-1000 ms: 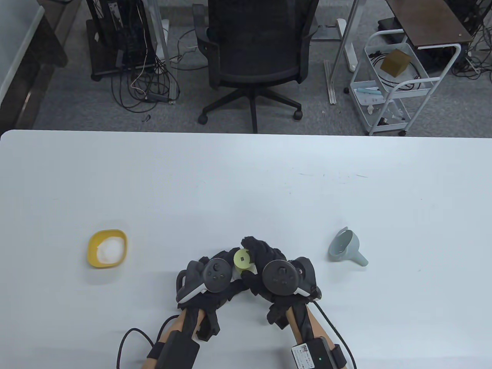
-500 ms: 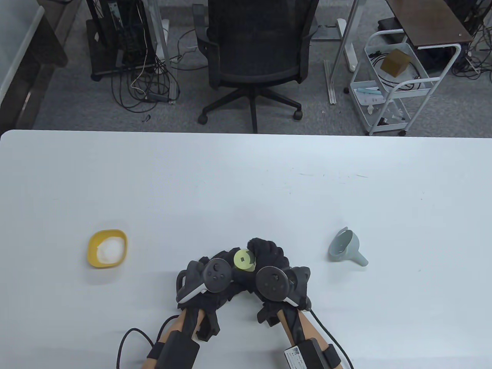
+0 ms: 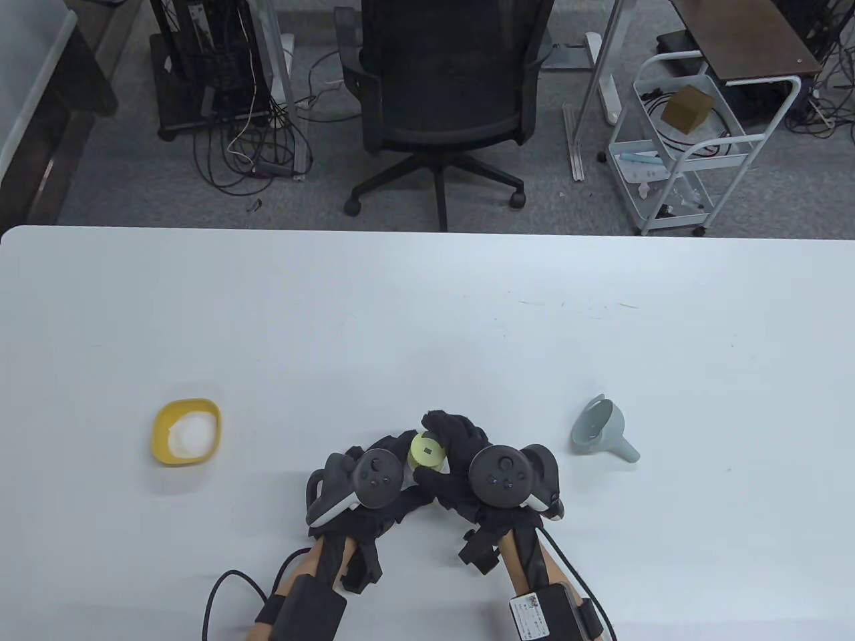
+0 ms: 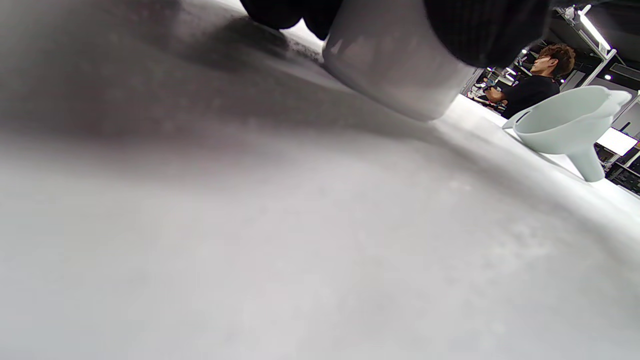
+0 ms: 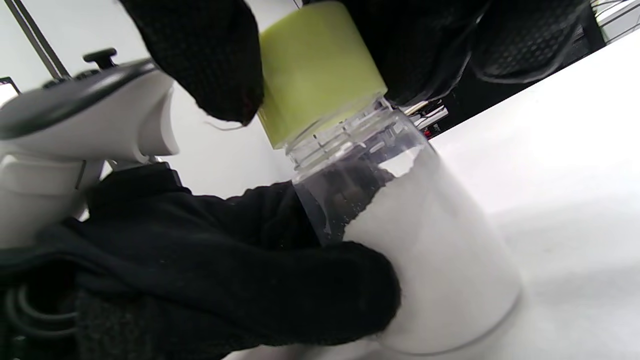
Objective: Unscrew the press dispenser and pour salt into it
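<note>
dispenser (image 5: 400,240) cap (image 5: 320,70) not off yet, right hand (image 3: 461,454) clamped on it, left hand (image 3: 381,467) gripping the body; funnel (image 3: 601,431) and salt bowl (image 3: 186,431) untouched, pouring left.

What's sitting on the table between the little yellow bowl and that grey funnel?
In the table view, the yellow bowl and the funnel have both hands between them, left hand and right hand, gripping the green-capped dispenser.

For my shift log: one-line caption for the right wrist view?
Right hand grips the green cap while left hand holds the salt-filled dispenser jar.
</note>
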`<state>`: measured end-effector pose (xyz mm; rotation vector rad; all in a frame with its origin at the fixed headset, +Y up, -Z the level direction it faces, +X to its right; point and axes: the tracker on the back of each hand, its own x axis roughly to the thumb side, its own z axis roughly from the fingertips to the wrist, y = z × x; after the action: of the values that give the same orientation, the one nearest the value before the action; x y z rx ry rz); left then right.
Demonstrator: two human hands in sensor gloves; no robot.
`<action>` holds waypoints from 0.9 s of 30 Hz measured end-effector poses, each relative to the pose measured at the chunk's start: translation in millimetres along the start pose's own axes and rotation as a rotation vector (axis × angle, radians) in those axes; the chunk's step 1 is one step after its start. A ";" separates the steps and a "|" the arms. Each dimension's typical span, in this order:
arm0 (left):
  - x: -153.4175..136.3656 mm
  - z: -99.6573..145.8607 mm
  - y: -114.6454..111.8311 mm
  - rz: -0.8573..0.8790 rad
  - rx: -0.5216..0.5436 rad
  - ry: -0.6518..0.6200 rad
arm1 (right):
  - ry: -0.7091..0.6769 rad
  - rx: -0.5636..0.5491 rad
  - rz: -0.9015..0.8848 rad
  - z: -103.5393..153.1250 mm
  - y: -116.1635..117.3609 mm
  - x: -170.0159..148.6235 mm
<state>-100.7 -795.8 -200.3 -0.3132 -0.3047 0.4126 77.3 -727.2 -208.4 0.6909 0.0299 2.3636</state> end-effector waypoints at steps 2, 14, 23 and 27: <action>0.0 0.0 0.0 0.000 0.000 0.000 | -0.004 -0.012 0.002 0.9 -4.2 0.4; 0.0 0.3 -0.1 0.000 -0.002 -0.001 | 0.000 -0.096 -0.032 12.2 -34.7 0.2; -1.8 16.9 15.1 0.026 0.106 -0.059 | 0.045 -0.069 -0.063 18.9 -47.5 -17.6; -5.5 28.6 33.4 0.027 0.185 -0.054 | 0.058 -0.150 -0.033 23.8 -54.1 -22.2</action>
<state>-126.9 -762.5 -187.4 -0.1258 -0.3126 0.4726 135.3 -702.3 -209.0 0.5454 -0.1085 2.3266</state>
